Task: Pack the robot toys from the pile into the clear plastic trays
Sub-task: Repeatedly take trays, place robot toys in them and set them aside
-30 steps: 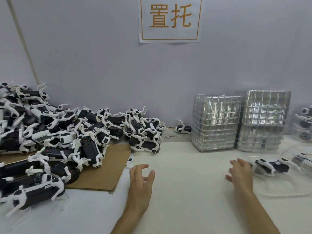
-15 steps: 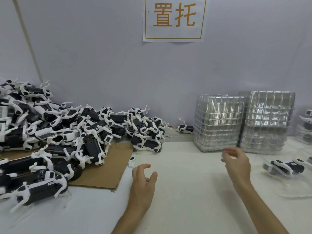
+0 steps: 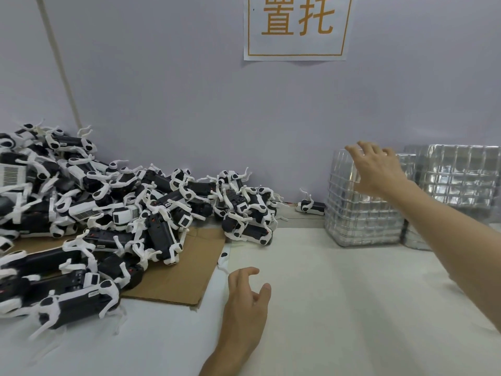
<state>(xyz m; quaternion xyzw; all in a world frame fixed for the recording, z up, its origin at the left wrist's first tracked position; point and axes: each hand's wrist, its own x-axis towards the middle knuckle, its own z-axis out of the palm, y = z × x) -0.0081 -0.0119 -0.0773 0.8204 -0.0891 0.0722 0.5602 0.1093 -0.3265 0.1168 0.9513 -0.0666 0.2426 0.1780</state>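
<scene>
A big pile of black-and-white robot dog toys point(image 3: 113, 213) covers the left of the table, partly on brown cardboard point(image 3: 179, 275). Two stacks of clear plastic trays stand at the back right: the nearer stack point(image 3: 360, 213) and a second stack point(image 3: 458, 185) behind it. My right hand point(image 3: 376, 166) is raised with fingers spread, over the top front of the nearer stack, holding nothing. My left hand point(image 3: 248, 297) hovers low over the white table with loosely curled fingers, empty.
One stray robot toy point(image 3: 310, 206) lies against the wall between the pile and the trays. A small white loose part point(image 3: 223, 257) sits at the cardboard's edge. A paper sign point(image 3: 296, 27) hangs on the grey wall. White table surface point(image 3: 339, 308) spreads between my arms.
My right hand rose from the table near the packed tray at the right and reached up to the top of the nearer tray stack. My left hand barely moved.
</scene>
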